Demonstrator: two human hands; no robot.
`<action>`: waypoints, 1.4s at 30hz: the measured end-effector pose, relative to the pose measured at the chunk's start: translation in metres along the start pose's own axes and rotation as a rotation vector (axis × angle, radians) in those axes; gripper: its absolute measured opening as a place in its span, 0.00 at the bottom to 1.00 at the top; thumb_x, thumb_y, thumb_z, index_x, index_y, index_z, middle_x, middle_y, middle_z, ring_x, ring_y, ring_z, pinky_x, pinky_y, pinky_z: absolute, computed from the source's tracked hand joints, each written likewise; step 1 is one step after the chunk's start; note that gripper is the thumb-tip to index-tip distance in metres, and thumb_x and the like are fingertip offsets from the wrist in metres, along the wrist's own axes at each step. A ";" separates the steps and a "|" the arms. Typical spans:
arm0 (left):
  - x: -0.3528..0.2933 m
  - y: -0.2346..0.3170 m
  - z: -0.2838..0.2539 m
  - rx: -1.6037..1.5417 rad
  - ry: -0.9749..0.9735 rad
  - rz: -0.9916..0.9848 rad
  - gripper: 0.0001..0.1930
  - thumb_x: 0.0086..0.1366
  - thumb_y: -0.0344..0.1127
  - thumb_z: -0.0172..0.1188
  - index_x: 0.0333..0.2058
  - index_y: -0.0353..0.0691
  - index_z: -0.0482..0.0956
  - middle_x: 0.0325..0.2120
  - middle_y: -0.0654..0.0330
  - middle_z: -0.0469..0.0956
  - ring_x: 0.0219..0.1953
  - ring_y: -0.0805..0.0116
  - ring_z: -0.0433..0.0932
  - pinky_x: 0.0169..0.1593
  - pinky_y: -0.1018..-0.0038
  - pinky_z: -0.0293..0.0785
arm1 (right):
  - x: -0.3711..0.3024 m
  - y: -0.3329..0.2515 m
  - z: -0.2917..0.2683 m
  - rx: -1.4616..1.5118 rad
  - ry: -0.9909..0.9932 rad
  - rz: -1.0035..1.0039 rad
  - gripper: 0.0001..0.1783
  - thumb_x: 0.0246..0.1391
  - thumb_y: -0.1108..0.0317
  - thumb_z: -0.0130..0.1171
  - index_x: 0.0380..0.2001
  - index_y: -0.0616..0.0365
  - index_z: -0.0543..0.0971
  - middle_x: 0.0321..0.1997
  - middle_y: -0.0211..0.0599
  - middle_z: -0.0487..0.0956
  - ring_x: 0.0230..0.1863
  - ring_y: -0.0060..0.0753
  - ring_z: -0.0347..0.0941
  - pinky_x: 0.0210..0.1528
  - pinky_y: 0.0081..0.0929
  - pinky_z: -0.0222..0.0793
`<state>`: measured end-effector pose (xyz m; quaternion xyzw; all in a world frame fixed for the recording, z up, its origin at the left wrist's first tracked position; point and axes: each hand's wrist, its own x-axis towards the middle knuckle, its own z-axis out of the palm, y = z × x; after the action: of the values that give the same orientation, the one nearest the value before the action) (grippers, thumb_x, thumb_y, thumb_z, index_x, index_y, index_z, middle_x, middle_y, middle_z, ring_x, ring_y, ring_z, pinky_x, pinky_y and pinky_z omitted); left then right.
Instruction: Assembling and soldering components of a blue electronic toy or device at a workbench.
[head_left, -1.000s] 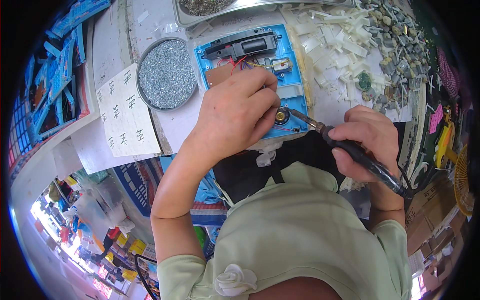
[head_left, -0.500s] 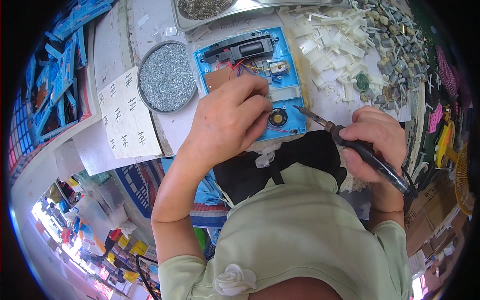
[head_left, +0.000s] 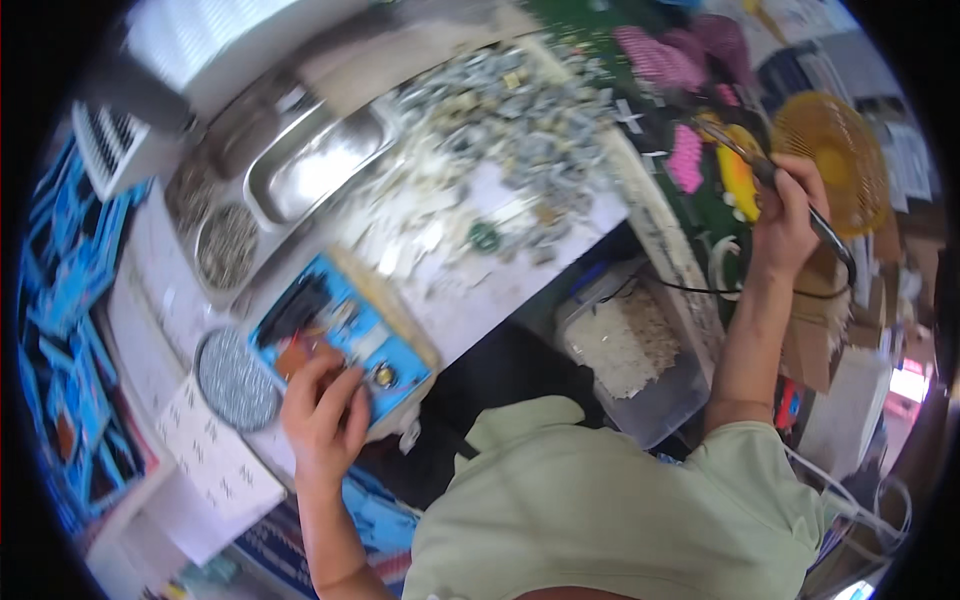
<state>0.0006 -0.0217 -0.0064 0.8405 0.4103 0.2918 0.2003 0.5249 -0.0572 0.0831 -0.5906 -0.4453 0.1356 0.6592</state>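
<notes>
My right hand (head_left: 785, 215) is raised at the far right, closed around the dark handle of a soldering iron (head_left: 762, 168). The iron's metal end points up and left, above a yellow object (head_left: 737, 180). On the bench at left lies an open blue plastic casing (head_left: 400, 355) with wires, a brown board (head_left: 294, 357), a black part (head_left: 298, 300) and a small round speaker (head_left: 384, 375). My left hand (head_left: 322, 410) rests at its near left edge, fingers bent and slightly apart, with nothing visible in them. Motion blurs the fingertips.
A round tin of small screws (head_left: 238, 380) sits beside a handwritten sheet (head_left: 215, 450). Behind are a steel tray (head_left: 262, 185), white plastic parts (head_left: 405, 225) and a heap of small motors (head_left: 510, 110). Blue casings (head_left: 75, 380) fill the left side. A clear bin (head_left: 660, 415) stands below the bench edge.
My right hand has carried the soldering iron away from the casing, out to the far right. My left hand's fingers have loosened beside the casing. The view has swung right.
</notes>
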 end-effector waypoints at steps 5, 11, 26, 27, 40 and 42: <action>0.007 0.004 0.003 -0.020 -0.017 -0.005 0.14 0.52 0.21 0.67 0.40 0.37 0.85 0.42 0.51 0.79 0.33 0.61 0.79 0.36 0.69 0.76 | 0.036 0.006 0.006 -0.277 0.138 -0.085 0.05 0.56 0.74 0.61 0.34 0.61 0.84 0.29 0.25 0.78 0.30 0.16 0.71 0.33 0.15 0.63; -0.002 0.002 -0.001 -0.004 0.010 -0.027 0.15 0.53 0.23 0.67 0.41 0.38 0.85 0.43 0.51 0.80 0.35 0.59 0.80 0.38 0.69 0.77 | 0.063 0.075 0.029 -0.203 0.103 0.197 0.10 0.58 0.66 0.66 0.40 0.59 0.85 0.29 0.24 0.78 0.31 0.17 0.71 0.34 0.20 0.64; 0.031 -0.005 -0.003 0.219 0.267 -0.010 0.10 0.47 0.29 0.71 0.32 0.46 0.85 0.35 0.64 0.76 0.35 0.65 0.74 0.43 0.64 0.64 | -0.130 -0.012 0.269 -0.258 -0.858 -0.202 0.09 0.47 0.67 0.71 0.29 0.59 0.83 0.29 0.38 0.81 0.31 0.38 0.78 0.34 0.32 0.74; 0.032 -0.005 -0.001 0.223 0.277 -0.018 0.10 0.47 0.30 0.71 0.32 0.46 0.85 0.34 0.65 0.76 0.36 0.65 0.74 0.44 0.64 0.64 | -0.128 -0.014 0.282 -0.339 -0.920 -0.260 0.10 0.47 0.65 0.70 0.28 0.59 0.82 0.29 0.39 0.81 0.31 0.41 0.79 0.35 0.34 0.74; 0.029 -0.009 0.007 0.234 0.279 0.005 0.11 0.49 0.33 0.70 0.34 0.47 0.87 0.35 0.65 0.75 0.40 0.62 0.74 0.49 0.61 0.62 | -0.128 -0.034 0.320 -0.768 -1.109 -0.520 0.14 0.46 0.59 0.63 0.20 0.60 0.82 0.22 0.48 0.81 0.27 0.53 0.81 0.30 0.46 0.77; 0.030 -0.008 0.007 0.271 0.268 0.016 0.12 0.49 0.34 0.70 0.36 0.47 0.88 0.36 0.64 0.75 0.41 0.62 0.74 0.50 0.61 0.61 | -0.129 -0.036 0.320 -0.798 -1.104 -0.531 0.14 0.46 0.59 0.63 0.20 0.60 0.83 0.22 0.49 0.81 0.27 0.53 0.81 0.30 0.46 0.77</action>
<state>0.0154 0.0066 -0.0064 0.8166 0.4623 0.3446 0.0263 0.1999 0.0532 0.0308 -0.5035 -0.8565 0.0763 0.0838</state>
